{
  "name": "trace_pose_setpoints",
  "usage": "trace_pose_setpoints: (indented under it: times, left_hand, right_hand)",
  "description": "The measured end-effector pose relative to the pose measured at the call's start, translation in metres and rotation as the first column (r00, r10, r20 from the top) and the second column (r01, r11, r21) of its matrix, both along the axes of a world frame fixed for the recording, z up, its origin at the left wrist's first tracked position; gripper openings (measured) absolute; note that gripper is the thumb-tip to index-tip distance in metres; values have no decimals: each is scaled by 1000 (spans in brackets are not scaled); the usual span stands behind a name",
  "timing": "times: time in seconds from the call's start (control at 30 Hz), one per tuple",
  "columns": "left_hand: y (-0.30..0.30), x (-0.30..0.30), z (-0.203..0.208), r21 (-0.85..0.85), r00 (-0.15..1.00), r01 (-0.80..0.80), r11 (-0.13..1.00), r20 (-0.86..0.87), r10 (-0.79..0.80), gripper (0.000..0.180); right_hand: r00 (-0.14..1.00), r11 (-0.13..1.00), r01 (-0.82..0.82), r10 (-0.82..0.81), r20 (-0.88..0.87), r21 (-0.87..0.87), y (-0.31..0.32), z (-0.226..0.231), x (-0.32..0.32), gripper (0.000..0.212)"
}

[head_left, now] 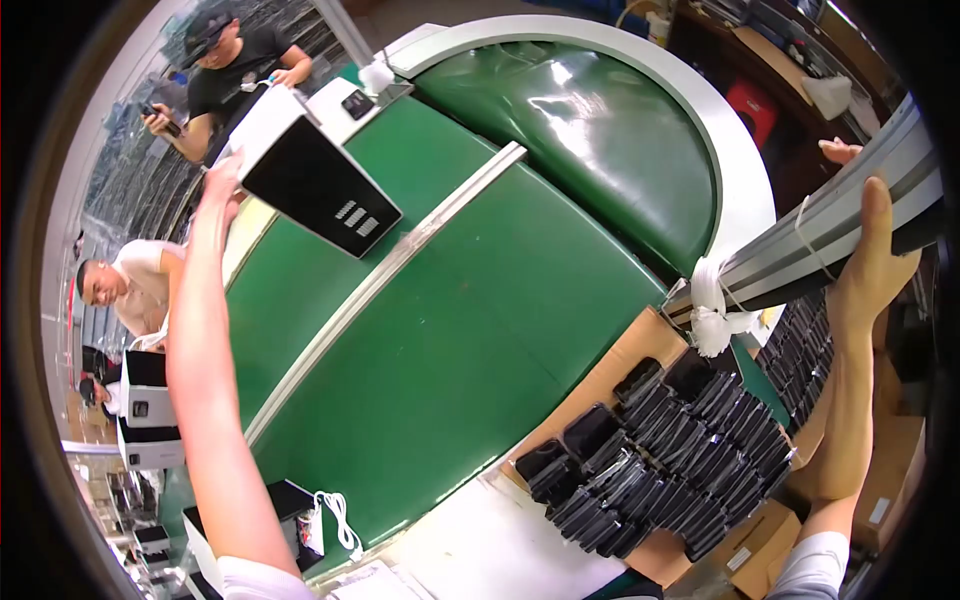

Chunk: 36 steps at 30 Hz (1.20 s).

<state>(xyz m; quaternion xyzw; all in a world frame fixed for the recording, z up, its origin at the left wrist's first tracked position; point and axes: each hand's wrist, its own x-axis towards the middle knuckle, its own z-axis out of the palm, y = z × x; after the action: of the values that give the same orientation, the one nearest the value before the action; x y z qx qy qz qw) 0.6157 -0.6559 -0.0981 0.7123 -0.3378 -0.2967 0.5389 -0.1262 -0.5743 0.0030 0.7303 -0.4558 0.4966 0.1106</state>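
Belt [450,330]: centre, a rail [400,265] running along it.
Box [315,180]: over the belt's left edge, at the left hand [220,185].
Carton [650,440]: right of belt, packed with devices.
Beam [830,235]: above the carton, right hand [875,260] on it.

A factory packing line: green conveyor belt [440,330], cardboard boxes of stacked black devices [680,450], co-workers alongside.

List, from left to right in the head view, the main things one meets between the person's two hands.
Left hand → white and black rectangular box → grey metal divider strip on the green conveyor belt → white plastic tie bundle → grey aluminium rail → right hand.
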Motion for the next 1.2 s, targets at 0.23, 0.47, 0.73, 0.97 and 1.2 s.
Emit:
trace_pose_setpoints:
  times: [0.23, 0.47, 0.73, 0.97, 1.2]
  left_hand:
    - [138, -90, 14, 59, 795, 8, 998, 605, -42, 69]
    - [504, -186, 122, 433, 140, -42, 900, 895, -424, 79]
    - [693, -100, 55, 454, 210, -646, 613, 879, -429, 86]
    - [669, -70, 85, 408, 104, -588, 699, 895, -435, 59]
    - [622, -209, 240, 397, 145, -322, 860, 918, -369, 78]
  right_hand:
    - [957, 984, -179, 174, 231, 2, -11, -19, -10, 26]
    - [972, 973, -226, 228, 50, -34, -39, -34, -44, 35]
    - [923, 968, -206, 142, 357, 146, -20, -22, -23, 53]
    - [726, 580, -625, 186, 662, 523, 233, -71, 59, 32]
    - [498, -746, -634, -597, 629, -206, 398, -211, 146, 115]
